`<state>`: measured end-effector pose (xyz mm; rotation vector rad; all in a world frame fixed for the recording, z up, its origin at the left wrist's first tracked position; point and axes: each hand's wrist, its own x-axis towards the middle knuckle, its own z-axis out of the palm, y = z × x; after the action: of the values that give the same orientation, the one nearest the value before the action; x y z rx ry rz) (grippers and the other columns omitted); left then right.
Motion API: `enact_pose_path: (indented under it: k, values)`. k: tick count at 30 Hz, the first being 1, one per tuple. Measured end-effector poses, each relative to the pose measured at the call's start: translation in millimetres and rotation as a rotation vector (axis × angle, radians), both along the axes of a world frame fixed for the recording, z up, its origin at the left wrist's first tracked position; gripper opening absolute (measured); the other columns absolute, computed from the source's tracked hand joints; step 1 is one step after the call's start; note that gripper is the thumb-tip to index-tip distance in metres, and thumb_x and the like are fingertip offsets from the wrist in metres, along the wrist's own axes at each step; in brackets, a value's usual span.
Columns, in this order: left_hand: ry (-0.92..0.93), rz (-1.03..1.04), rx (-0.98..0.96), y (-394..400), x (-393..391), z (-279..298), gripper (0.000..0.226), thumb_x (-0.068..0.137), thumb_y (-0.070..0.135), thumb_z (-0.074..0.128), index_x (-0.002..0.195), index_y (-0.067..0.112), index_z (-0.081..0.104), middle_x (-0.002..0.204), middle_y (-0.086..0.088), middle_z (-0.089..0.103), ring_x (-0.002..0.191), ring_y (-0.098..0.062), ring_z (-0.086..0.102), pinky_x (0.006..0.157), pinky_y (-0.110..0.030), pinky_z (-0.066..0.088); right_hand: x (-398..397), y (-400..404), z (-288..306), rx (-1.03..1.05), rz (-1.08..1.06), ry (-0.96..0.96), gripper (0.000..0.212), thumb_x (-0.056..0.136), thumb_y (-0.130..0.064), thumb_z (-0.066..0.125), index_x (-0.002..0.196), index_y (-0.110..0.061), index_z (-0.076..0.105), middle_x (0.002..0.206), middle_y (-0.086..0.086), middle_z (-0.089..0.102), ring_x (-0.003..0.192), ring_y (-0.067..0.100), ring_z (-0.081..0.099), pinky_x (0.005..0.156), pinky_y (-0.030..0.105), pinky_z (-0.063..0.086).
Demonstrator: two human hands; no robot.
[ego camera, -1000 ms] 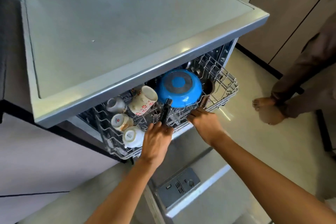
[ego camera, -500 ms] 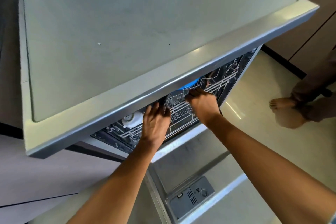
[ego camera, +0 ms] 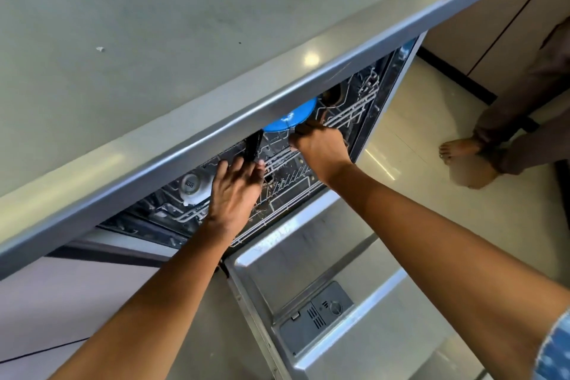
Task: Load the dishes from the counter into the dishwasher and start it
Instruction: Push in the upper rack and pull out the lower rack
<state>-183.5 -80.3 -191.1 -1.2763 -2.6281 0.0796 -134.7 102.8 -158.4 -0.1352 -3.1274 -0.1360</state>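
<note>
I see both hands at the upper rack [ego camera: 348,108], mid-frame
Left hand [ego camera: 236,191] spread beside the black handle [ego camera: 252,146]; right hand [ego camera: 320,146] curled on the wire below the blue pan [ego camera: 290,117]

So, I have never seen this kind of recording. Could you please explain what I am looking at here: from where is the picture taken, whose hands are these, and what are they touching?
The picture comes from a camera worn on a person's head, looking down, so the two bare arms are that person's own. There is no robot.

The grey slab on top is the counter. Under it sits an open dishwasher; its door is folded down toward the camera.

Both hands rest on the front of the upper wire rack, which is almost fully inside. The left hand is beside a black pan handle; the right hand is just below a blue pan. A white cup lies in the rack.

At right are another person's bare feet.
</note>
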Motion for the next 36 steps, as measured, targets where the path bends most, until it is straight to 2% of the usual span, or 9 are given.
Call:
enact_pose_path:
  k: [8, 11, 13, 16, 18, 23, 27, 31, 36]
  values:
    - [-0.052, 0.139, 0.169, 2.7, 44.8, 4.3, 0.051, 0.065, 0.003, 0.063, 0.116, 0.010, 0.066, 0.127, -0.015, 0.058, 0.101, -0.027, 0.052, 0.072, -0.035, 0.029, 44.5, -19.6, -41.3, -0.265, -0.092, 0.270, 0.042, 0.072, 0.005, 0.068, 0.111, -0.007, 0.058, 0.111, 0.013, 0.058, 0.088, 0.026, 0.062, 0.048, 0.029, 0.054]
    - [-0.122, -0.011, 0.080, -16.6, 80.8, -36.7, 0.046, 0.070, 0.004, 0.059, 0.115, 0.010, 0.066, 0.125, -0.011, 0.061, 0.098, -0.022, 0.051, 0.073, -0.033, 0.030, 74.8, -25.8, -79.9, -0.200, -0.045, 0.132, 0.049, 0.053, 0.010, 0.078, 0.098, -0.005, 0.065, 0.100, 0.013, 0.063, 0.081, 0.027, 0.065, 0.042, 0.030, 0.054]
    - [-0.261, 0.043, -0.075, -31.8, 92.1, -76.5, 0.055, 0.059, 0.009, 0.078, 0.112, 0.010, 0.067, 0.120, -0.007, 0.064, 0.096, -0.021, 0.057, 0.077, -0.033, 0.034, 81.3, -28.7, -108.1, -0.152, -0.046, -0.028, 0.050, 0.042, 0.004, 0.084, 0.088, -0.006, 0.070, 0.090, 0.012, 0.067, 0.072, 0.025, 0.067, 0.041, 0.028, 0.052]
    - [-0.376, 0.174, -0.253, -43.8, 87.4, -126.7, 0.075, 0.078, 0.028, 0.073, 0.141, 0.005, 0.040, 0.148, -0.010, 0.038, 0.125, -0.021, 0.043, 0.097, -0.034, 0.031, 66.4, -36.8, -148.5, -0.220, -0.022, -0.135, 0.045, 0.067, 0.003, 0.072, 0.112, -0.001, 0.063, 0.116, 0.019, 0.060, 0.100, 0.034, 0.063, 0.072, 0.040, 0.057]
    - [-0.409, 0.216, -0.300, -47.0, 74.6, -157.5, 0.068, 0.097, 0.033, 0.045, 0.150, 0.005, 0.013, 0.158, -0.007, 0.011, 0.138, -0.021, 0.025, 0.106, -0.035, 0.021, 45.1, -44.8, -172.5, -0.199, 0.030, -0.233, 0.056, 0.086, -0.001, 0.051, 0.140, -0.003, 0.036, 0.148, 0.014, 0.032, 0.134, 0.030, 0.035, 0.107, 0.040, 0.036]
    - [-0.458, 0.305, -0.398, -41.9, 36.1, -213.8, 0.070, 0.100, 0.042, 0.031, 0.151, 0.004, 0.003, 0.159, -0.011, 0.002, 0.144, -0.025, 0.013, 0.113, -0.040, 0.014, -7.9, -60.2, -209.7, -0.167, 0.060, -0.341, 0.060, 0.097, -0.011, 0.033, 0.150, -0.009, 0.005, 0.158, 0.007, -0.003, 0.145, 0.021, 0.000, 0.117, 0.045, 0.009]
    - [-0.423, 0.342, -0.348, -41.6, 37.5, -248.8, 0.080, 0.095, 0.048, 0.038, 0.150, 0.001, 0.003, 0.158, -0.015, 0.010, 0.144, -0.024, 0.014, 0.117, -0.038, 0.010, -18.0, -61.5, -229.3, -0.178, 0.010, -0.334, 0.052, 0.097, -0.021, 0.036, 0.147, -0.009, 0.023, 0.155, 0.009, 0.021, 0.143, 0.021, 0.017, 0.114, 0.044, 0.012]
    - [-0.406, 0.341, -0.265, -44.5, 43.3, -249.2, 0.082, 0.091, 0.052, 0.043, 0.150, 0.005, 0.012, 0.150, -0.013, 0.033, 0.132, -0.023, 0.039, 0.109, -0.037, 0.024, -15.6, -70.6, -220.2, -0.122, -0.071, -0.248, 0.033, 0.095, -0.012, 0.042, 0.125, -0.009, 0.053, 0.126, 0.009, 0.058, 0.116, 0.025, 0.055, 0.106, 0.040, 0.031]
    - [-0.583, 0.309, -0.277, -45.1, 94.7, -233.8, 0.079, 0.093, 0.052, 0.041, 0.151, 0.008, 0.010, 0.151, -0.009, 0.032, 0.132, -0.021, 0.039, 0.109, -0.034, 0.026, 36.8, -74.2, -202.8, -0.142, -0.099, -0.336, 0.031, 0.095, -0.005, 0.039, 0.121, -0.006, 0.055, 0.118, 0.012, 0.062, 0.110, 0.030, 0.059, 0.088, 0.038, 0.048]
